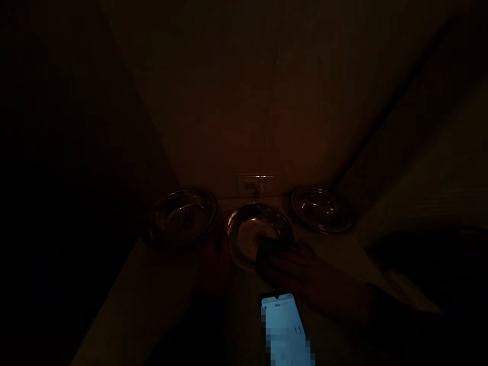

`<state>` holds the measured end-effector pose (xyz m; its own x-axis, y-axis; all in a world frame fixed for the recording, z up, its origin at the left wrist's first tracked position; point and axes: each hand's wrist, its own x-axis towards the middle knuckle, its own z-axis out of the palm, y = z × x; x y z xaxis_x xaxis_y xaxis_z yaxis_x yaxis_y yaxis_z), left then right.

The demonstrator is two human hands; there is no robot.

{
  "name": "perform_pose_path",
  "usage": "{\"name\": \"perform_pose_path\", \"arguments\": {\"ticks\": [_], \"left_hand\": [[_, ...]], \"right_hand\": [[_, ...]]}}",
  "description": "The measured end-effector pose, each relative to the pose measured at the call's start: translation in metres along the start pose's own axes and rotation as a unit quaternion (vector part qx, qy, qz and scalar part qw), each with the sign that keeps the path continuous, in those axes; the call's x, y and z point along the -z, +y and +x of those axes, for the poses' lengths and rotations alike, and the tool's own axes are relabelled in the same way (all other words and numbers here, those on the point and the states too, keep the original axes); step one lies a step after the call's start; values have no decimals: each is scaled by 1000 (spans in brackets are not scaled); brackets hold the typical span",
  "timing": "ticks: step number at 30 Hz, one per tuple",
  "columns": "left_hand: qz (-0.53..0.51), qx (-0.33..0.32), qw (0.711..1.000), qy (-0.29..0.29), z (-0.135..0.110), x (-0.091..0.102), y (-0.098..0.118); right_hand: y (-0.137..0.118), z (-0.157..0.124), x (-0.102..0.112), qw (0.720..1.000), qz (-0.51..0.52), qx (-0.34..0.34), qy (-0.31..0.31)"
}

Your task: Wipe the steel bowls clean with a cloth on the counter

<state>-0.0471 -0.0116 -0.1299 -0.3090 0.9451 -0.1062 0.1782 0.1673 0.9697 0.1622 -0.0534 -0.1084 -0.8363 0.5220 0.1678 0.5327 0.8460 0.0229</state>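
Note:
The scene is very dark. A shiny round metal plate lies at the middle of a table. My right hand reaches over its right side, with the fingers laid on a dark, soft-looking cloth pressed onto the plate. My left hand is at the plate's left edge. Its fingers are lost in shadow, so I cannot make out whether it grips the rim. A lit phone is below the plate, near my right wrist.
Metal dishes stand on both sides: a larger one at left and stacked-looking ones at right. Behind the plate, a wall socket has something plugged in. The pale table has its left edge in view.

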Motion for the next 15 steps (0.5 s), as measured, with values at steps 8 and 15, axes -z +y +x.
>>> {"name": "perform_pose_path", "arguments": {"ticks": [8, 15], "left_hand": [[7, -33, 999, 12, 5, 8, -6], [-21, -45, 999, 3, 8, 13, -14]], "right_hand": [[45, -38, 1, 991, 91, -98, -9], [57, -11, -2, 968, 156, -181, 82]]}}
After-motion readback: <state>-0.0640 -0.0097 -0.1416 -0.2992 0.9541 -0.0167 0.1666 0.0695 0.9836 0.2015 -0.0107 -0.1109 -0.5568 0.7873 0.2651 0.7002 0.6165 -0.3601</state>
